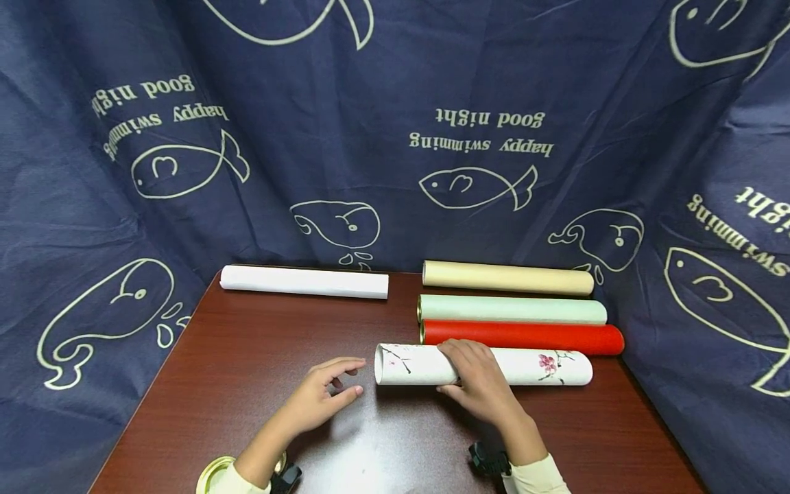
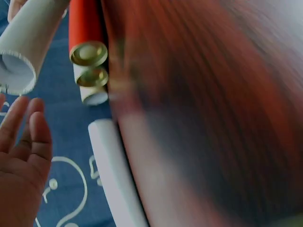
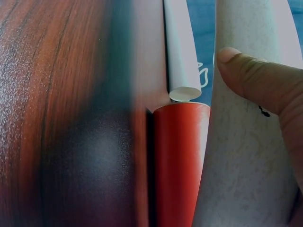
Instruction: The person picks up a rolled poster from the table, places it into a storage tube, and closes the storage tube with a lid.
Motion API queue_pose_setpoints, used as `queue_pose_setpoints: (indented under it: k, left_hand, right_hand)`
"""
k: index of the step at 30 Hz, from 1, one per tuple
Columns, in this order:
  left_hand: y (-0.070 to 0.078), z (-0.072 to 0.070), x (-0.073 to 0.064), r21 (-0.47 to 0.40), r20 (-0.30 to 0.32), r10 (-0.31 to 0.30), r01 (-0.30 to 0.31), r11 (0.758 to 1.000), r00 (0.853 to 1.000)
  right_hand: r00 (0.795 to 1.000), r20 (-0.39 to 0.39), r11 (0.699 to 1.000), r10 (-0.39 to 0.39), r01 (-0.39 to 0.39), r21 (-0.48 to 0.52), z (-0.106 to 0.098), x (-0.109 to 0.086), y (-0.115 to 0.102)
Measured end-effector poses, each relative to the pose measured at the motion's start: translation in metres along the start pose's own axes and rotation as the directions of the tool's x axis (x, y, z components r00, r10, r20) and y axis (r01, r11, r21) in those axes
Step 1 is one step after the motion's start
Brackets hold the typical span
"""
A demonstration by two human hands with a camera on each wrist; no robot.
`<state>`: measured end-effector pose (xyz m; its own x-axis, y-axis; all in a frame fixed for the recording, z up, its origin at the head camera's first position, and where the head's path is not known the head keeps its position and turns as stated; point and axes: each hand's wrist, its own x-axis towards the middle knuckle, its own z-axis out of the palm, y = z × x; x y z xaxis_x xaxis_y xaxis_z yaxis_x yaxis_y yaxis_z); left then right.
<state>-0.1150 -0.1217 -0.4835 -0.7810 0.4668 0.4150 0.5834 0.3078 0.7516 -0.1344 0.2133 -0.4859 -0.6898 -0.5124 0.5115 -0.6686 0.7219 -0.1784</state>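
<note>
My right hand (image 1: pixel 478 381) grips a white cardboard tube (image 1: pixel 549 367) printed with plum blossoms, its fingers over the top and its thumb on the near side. In the right wrist view the thumb (image 3: pixel 255 78) presses along the tube's pale wall. The tube's left end is open and shows a hollow inside (image 2: pixel 16 73). Just left of that end, my left hand (image 1: pixel 321 398) is held with fingers and thumb apart and nothing between them. In the left wrist view its fingertips (image 2: pixel 35 106) are close to the tube's rim.
Behind the printed tube lie a red tube (image 1: pixel 524 336), a pale green tube (image 1: pixel 512 310) and a cream tube (image 1: pixel 509 278). A white roll (image 1: pixel 302 281) lies at the table's back left. A gold-rimmed round piece (image 1: pixel 212 473) is beside my left wrist. Blue fabric (image 1: pixel 345 137) hangs around the table.
</note>
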Motion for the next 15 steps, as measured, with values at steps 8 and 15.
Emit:
queue_pose_setpoints:
  k: [8,15]
  left_hand:
    - [-0.006,-0.031,-0.031,0.166,0.039,-0.086,0.078,0.983,0.996]
    - [-0.006,-0.065,-0.078,0.268,0.017,-0.125,0.116,0.956,0.992]
  right_hand:
    - [0.999,-0.032,1.000,0.009,-0.010,-0.024,-0.003,-0.007,0.003]
    - [0.999,-0.034,0.999,-0.033,0.033,-0.001,0.003,-0.002,0.002]
